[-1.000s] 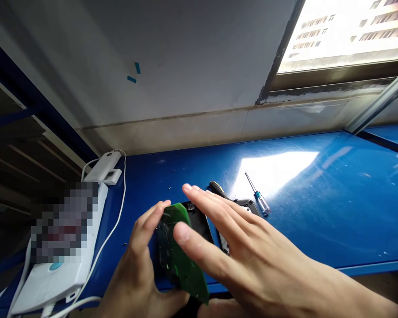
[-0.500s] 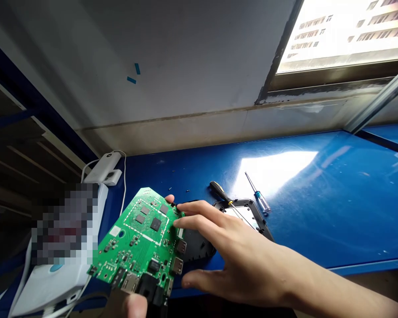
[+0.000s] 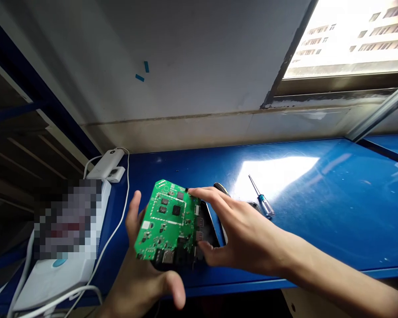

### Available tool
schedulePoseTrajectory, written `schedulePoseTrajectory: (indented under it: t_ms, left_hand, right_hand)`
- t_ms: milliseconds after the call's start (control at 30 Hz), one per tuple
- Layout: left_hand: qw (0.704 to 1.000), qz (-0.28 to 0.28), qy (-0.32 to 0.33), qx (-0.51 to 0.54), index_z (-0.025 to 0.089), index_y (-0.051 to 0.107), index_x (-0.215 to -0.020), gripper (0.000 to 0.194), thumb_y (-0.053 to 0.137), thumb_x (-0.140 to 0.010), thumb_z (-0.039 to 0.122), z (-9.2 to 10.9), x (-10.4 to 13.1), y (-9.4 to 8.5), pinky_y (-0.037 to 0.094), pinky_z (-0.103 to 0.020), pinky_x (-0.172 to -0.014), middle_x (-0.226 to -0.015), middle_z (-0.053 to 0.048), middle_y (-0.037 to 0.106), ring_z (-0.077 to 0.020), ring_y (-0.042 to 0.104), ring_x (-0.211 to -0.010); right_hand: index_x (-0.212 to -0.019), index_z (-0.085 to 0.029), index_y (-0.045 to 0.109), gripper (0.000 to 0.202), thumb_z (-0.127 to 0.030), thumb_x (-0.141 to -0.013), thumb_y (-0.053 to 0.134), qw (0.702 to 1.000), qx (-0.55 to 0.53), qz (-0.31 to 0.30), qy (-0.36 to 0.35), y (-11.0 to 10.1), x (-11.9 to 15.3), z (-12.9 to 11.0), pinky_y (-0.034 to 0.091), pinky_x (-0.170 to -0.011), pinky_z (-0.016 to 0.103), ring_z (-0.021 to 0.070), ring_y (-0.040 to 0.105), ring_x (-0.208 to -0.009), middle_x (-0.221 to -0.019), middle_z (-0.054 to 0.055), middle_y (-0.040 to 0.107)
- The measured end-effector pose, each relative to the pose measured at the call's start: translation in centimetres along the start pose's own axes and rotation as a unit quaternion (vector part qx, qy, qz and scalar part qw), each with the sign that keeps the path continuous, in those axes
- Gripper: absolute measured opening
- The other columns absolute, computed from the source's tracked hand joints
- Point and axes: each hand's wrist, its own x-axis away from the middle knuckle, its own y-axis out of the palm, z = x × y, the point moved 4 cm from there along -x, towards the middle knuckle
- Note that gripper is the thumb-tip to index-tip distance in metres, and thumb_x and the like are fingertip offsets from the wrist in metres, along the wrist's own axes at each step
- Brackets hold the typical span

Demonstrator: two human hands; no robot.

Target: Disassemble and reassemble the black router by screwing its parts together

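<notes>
A green circuit board (image 3: 166, 221) with chips and metal ports is held tilted over the front of the blue table. My right hand (image 3: 235, 225) grips its right edge, fingertips at the upper right corner and thumb by the ports. My left hand (image 3: 146, 269) is spread around the board's left and lower side, thumb apart from it; part of this hand is hidden behind the board. Under and behind the board and right hand lies a black plastic casing (image 3: 209, 223), mostly covered. The black-handled screwdriver (image 3: 221, 189) is largely hidden behind my right hand.
A clear-handled screwdriver (image 3: 265, 205) lies on the blue table (image 3: 318, 221) to the right. White power strip (image 3: 106, 164), cables and a white device (image 3: 56, 282) with a blurred patch are at the left. A wall and window stand behind.
The board has moved right and turned flatter. My right hand now grips its edge. My left hand has come into view more fully, with its thumb off the board.
</notes>
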Motion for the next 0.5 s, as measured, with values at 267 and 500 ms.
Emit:
schedulePoseTrajectory:
  t_ms: [267,500]
  left_hand:
    - [0.971,-0.141,-0.087,-0.174,0.038,-0.010,-0.165,0.146,0.093,-0.064,0.054,-2.8,0.6,-0.6,0.037,-0.077,-0.112,-0.174,-0.020,0.023,-0.0508,0.029,-0.153]
    - [0.963,-0.186,-0.047,-0.190,0.033,-0.010,-0.166,0.140,0.090,-0.070,0.042,-2.9,-0.1,-0.4,0.042,-0.072,-0.112,-0.169,-0.023,0.032,-0.0487,0.032,-0.152]
  right_hand:
    - [-0.147,-0.009,0.041,0.071,-0.017,-0.082,0.069,0.987,0.134,-0.080,-0.027,0.1,-0.2,3.3,0.067,-0.079,0.047,0.0348,0.075,-0.109,-0.142,0.024,0.063]
    - [-0.146,-0.010,0.045,0.071,-0.015,-0.081,0.072,0.981,0.143,-0.119,-0.059,0.0,-0.3,2.8,0.068,-0.085,0.046,0.0327,0.073,-0.115,-0.141,0.023,0.064]
